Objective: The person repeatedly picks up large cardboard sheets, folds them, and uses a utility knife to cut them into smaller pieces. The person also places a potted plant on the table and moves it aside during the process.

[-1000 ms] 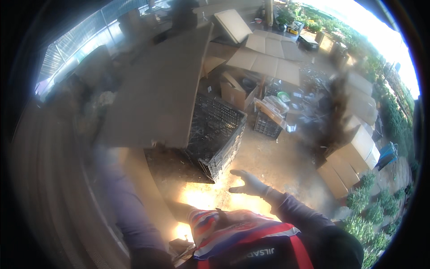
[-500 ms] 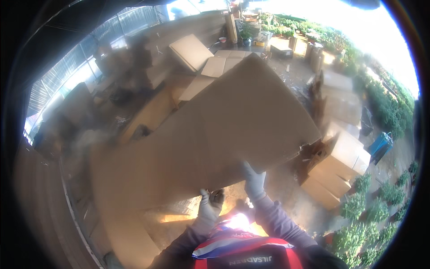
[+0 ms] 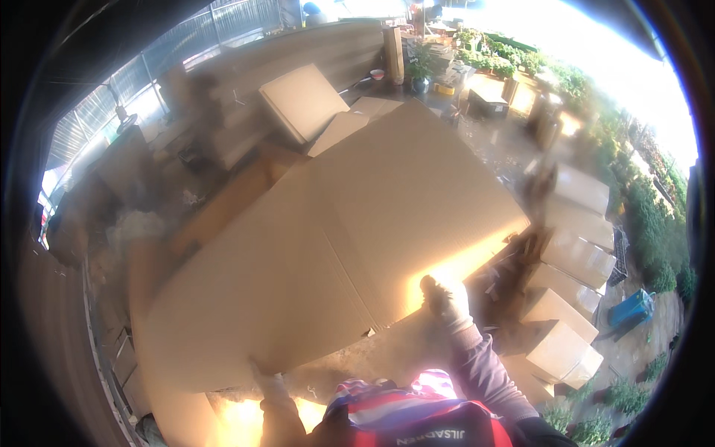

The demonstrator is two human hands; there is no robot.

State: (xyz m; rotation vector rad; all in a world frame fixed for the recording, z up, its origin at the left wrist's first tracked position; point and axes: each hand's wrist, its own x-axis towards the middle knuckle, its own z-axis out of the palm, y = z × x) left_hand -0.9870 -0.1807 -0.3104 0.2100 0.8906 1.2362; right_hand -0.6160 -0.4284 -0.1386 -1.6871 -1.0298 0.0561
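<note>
A large brown cardboard sheet (image 3: 298, 238) spans the middle of the head view, with a crease running across it. At its near left edge, my gloved left hand (image 3: 269, 381) grips the cardboard; the fingers are mostly hidden and blurred. My gloved right hand (image 3: 449, 302) is closed at the near right edge, its dark fingertips curled over the sunlit strip of the sheet. Small notches show along that near edge.
Several cardboard boxes (image 3: 566, 350) stand in a row on the right, beside a blue container (image 3: 631, 309) and green potted plants (image 3: 624, 395). Beyond the sheet lies a tilted stack of flat cardboard (image 3: 302, 100). A dark metal-like wall (image 3: 52, 350) runs along the left.
The sheet has swung lower and flatter, its crease now showing. My hands have moved apart along the near edge, the left going left and down, the right going right.
</note>
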